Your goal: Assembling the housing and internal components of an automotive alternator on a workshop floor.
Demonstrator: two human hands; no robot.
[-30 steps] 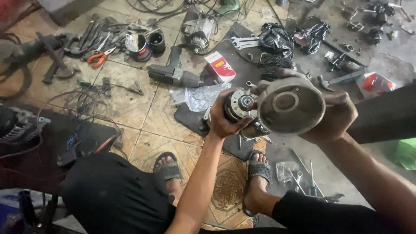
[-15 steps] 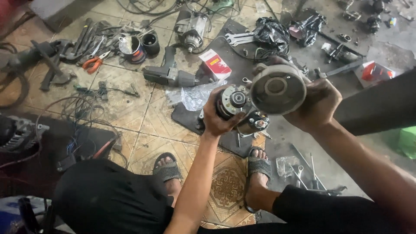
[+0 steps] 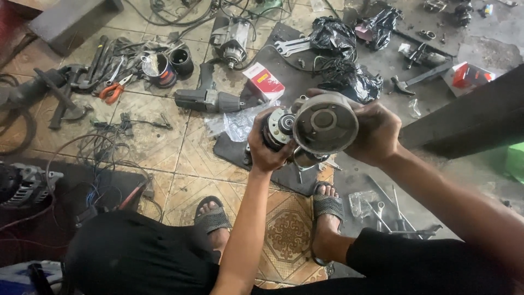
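You hold a round grey metal housing [image 3: 325, 123] up in front of you, above the tiled floor [image 3: 180, 164], its open, dished face turned toward your head camera. Your right hand [image 3: 376, 131] is wrapped around the back and right side of that housing, fingers curled firmly over its rim. Just to its left, and touching or very nearly touching it, sits a dark motor core [image 3: 278, 127] with a small bearing at its end; your left hand [image 3: 266, 150] grips this core from below and behind, fingers closed around it. Whether the core is seated inside the housing or only pressed against it cannot be told from this view.

Directly beneath the two parts lies a dark rubber mat [image 3: 284, 169] with small loose parts on it, and your sandalled feet [image 3: 327, 205] rest at its near edge. A sheet of crumpled clear plastic [image 3: 237, 123] lies left of your left hand. Beyond it lie a grey power drill [image 3: 207, 99] on its side and a red and white carton [image 3: 263, 81]. Further back you have black plastic bags [image 3: 349, 79] and open-ended spanners [image 3: 292, 45]. To the far left, pliers with orange handles [image 3: 112, 90] lie among other hand tools, near a metal tin [image 3: 155, 68].
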